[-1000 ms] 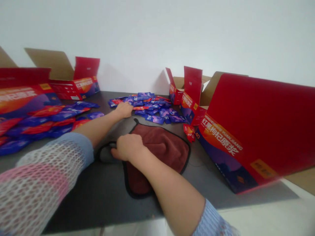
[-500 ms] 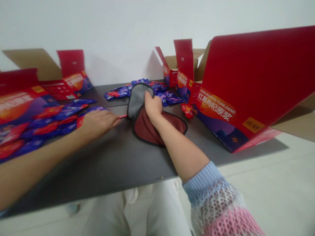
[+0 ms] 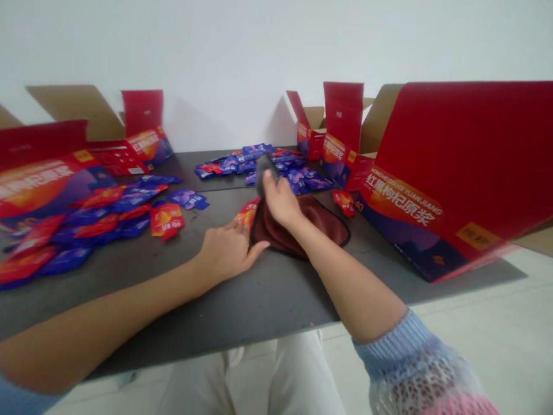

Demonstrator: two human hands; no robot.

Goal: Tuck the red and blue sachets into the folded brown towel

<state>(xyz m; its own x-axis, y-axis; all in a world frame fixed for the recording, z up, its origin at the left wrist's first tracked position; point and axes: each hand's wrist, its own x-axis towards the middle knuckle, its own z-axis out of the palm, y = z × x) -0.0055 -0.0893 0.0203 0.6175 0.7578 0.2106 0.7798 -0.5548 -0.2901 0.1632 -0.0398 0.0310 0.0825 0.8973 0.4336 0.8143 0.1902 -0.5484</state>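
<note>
My right hand (image 3: 283, 199) is closed around a bunched part of a brown cloth (image 3: 322, 222) with a black edge. A grey part (image 3: 264, 170) of the cloth sticks up above my fingers, and the brown part spreads over the table under my wrist. My left hand (image 3: 228, 248) lies on the table just left of the cloth, its thumb stretched out towards it. Its fingertips press on a red and orange sachet (image 3: 247, 214), which is partly hidden by the hand and the cloth.
Blue and red sachets lie in a pile (image 3: 259, 161) at the back and another pile (image 3: 108, 213) on the left. Single sachets include a red one (image 3: 167, 220) and a blue one (image 3: 188, 199). Open red cartons stand left (image 3: 43, 173) and right (image 3: 432, 190) on the grey table (image 3: 259, 305).
My left hand has moved right, from holding up a red sachet to pressing on one beside the cloth. The grey part of the cloth is bunched narrower in my right hand. The view has shifted left.
</note>
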